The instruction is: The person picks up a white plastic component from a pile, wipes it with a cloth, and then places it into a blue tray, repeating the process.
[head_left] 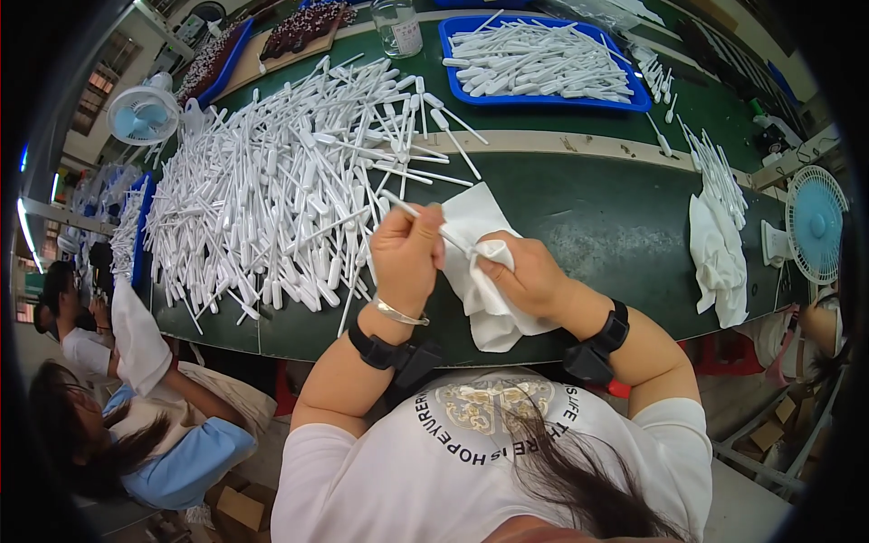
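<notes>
A long desk with a dark green top (pixel 615 244) stretches across the view. At the lower left, beside it, is a co-worker in a light-blue sleeve (pixel 195 462). The broadest thing on the desk is a loose heap of slim white sticks with swollen ends (pixel 262 199), spread over its left part, the sticks crossing in every direction. Beyond the bare stretch of green top, toward the far side, stands a shallow blue rectangular tray (pixel 640 95), filled with more such sticks. A round fan with pale blue blades (pixel 816 224) stands at the right edge; near it a crumpled white cloth (pixel 718 262) lies below a small bunch of sticks. Nearer the middle, just right of the heap, a soft white fabric cloth (pixel 493 324) hangs in loose folds from the right hand (pixel 527 276), whose fingers are bunched around it. The left hand (pixel 405 249) is closed in a narrow pinch, knuckles folded. At the far side, left of the tray, stands a clear glass jar (pixel 398 32). Smallest is the single slender white stick (pixel 398 203) in the left hand's pinch, slanting so that its lower end meets the gathered cloth at the right hand.
</notes>
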Demonstrator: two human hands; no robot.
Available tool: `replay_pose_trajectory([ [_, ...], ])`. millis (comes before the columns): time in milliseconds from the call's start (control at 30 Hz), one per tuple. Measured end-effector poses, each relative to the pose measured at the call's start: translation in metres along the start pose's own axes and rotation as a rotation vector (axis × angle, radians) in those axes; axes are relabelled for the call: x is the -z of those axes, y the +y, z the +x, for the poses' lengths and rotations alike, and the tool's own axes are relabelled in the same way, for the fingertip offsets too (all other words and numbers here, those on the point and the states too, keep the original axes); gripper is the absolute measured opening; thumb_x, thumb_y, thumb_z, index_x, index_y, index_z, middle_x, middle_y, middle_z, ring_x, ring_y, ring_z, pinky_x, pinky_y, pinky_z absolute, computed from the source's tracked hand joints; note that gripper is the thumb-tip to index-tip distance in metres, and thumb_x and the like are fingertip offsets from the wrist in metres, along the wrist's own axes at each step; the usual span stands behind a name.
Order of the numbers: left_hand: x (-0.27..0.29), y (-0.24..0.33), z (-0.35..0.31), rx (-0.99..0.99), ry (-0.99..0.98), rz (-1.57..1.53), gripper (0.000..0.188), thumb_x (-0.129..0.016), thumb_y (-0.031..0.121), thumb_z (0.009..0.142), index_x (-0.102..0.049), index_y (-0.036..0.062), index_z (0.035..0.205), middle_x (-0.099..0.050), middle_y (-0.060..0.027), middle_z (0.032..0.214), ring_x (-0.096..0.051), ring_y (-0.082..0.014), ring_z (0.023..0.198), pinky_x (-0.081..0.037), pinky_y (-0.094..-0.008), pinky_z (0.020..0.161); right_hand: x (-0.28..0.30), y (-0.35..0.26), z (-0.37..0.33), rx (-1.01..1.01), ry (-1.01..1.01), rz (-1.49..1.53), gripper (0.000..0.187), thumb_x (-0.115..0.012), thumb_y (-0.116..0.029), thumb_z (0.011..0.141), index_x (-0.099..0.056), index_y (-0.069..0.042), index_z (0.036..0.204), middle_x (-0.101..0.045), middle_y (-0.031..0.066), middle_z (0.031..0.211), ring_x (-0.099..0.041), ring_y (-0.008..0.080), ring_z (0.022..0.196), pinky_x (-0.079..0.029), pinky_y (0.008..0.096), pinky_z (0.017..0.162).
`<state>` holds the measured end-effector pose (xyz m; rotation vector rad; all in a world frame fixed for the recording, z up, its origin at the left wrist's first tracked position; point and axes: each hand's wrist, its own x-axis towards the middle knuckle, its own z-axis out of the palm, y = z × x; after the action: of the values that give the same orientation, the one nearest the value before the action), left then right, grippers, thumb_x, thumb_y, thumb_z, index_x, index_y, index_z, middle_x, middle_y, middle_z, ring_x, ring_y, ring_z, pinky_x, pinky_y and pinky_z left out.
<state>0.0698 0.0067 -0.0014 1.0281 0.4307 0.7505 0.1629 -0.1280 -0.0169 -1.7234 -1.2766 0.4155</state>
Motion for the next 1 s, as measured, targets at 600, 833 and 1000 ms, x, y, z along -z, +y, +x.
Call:
replay_pose_trajectory([
  [600,0.000,-0.015,-0.004,-0.245,-0.234,0.418,0.009,-0.058,0.012,0.081,-0.058,0.0040,0.076,-0.053,-0.0047,0.069,-0.049,-0.0108,0.053,-0.037,-0.0242,0.045,0.004,0.011,0.000,-0.288,-0.121,0.601,0.022,-0.049,-0.019,0.087,-0.050,-0.002,0.102,-0.057,0.0032,0.086,-0.054,0.0095,0.080,-0.044,0.0251,0.068],
  [833,-0.018,-0.002,0.006,-0.925,-0.540,0.988,0.009,-0.057,0.015,0.081,-0.059,0.0058,0.083,-0.053,-0.0091,0.070,-0.051,-0.0228,0.057,-0.039,-0.0297,0.048,0.006,0.021,0.004,-0.553,-0.108,1.392,0.025,-0.047,-0.023,0.088,-0.053,-0.001,0.100,-0.059,0.0053,0.088,-0.058,0.0123,0.075,-0.047,0.0247,0.067],
  [1000,-0.067,0.022,0.031,-0.227,-0.423,1.160,0.015,-0.050,0.014,0.084,-0.059,0.0022,0.085,-0.054,-0.0111,0.065,-0.054,-0.0210,0.061,-0.044,-0.0306,0.059,0.019,0.024,0.010,-0.637,-0.063,1.376,0.028,-0.047,-0.026,0.088,-0.055,0.000,0.096,-0.060,0.0056,0.086,-0.059,0.0142,0.072,-0.047,0.0256,0.065],
])
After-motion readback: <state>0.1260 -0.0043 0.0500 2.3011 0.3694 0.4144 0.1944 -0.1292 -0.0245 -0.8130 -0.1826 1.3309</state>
